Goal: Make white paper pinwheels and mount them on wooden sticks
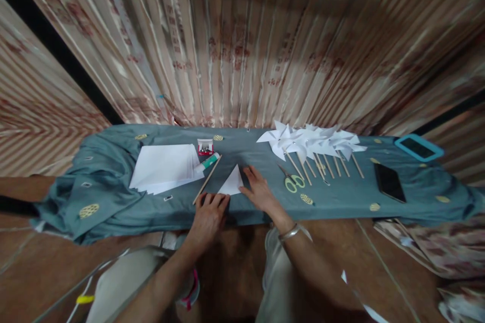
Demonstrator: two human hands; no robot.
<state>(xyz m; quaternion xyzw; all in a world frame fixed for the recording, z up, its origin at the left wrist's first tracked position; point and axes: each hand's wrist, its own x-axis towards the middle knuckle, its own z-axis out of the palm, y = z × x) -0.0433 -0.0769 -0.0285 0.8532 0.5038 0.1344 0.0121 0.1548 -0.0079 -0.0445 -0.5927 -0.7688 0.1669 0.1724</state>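
Observation:
A white sheet of paper folded into a triangle (232, 182) lies on the cloth in front of me. My left hand (209, 216) has its fingers bent down over the triangle's lower left corner; the thumb is hidden. At the paper's right edge is my right hand (260, 191), thumb and fingers spread apart, fingertips touching the edge and the cloth. A thin wooden stick (207, 180) lies slanted just left of the triangle. Scissors with green handles (293, 182) rest to the right of my right hand.
On the left are a stack of white paper (162, 166), a green glue stick (210, 160) and a small red box of metal pins (205, 147). Several paper pinwheels (314, 142) on sticks lie at the back right. Beyond are a black phone (389, 181) and a blue-framed tablet (415, 147).

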